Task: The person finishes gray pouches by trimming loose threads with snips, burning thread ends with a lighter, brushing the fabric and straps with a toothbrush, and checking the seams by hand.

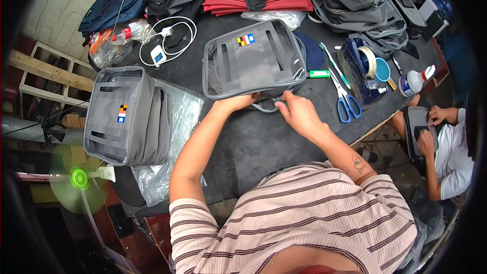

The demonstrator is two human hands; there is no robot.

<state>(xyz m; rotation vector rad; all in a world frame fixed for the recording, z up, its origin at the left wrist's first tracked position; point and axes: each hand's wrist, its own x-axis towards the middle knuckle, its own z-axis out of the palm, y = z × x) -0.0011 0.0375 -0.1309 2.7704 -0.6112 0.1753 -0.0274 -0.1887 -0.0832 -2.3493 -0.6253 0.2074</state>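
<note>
A grey bag (253,58) with a clear plastic front, dark slots and a small signal-flag patch lies on the black table, its lower edge towards me. My left hand (238,102) is at that edge, its fingers curled against the bag and partly hidden by it. Just right of it, my right hand (300,112) has thumb and forefinger pinched at the bag's edge, beside a loose grey strip (265,107). Whether the pinch is on a zipper pull or on fabric is too small to tell. At left stands a stack of similar grey bags (122,116).
Blue-handled scissors (347,104), a green-capped marker (318,74), a tape dispenser (362,71) and a white bottle (413,82) lie at right. Red fabric (264,0) and more grey bags (355,0) fill the back. A fan (78,178) spins at left. Another person (451,142) handles a bag at far right.
</note>
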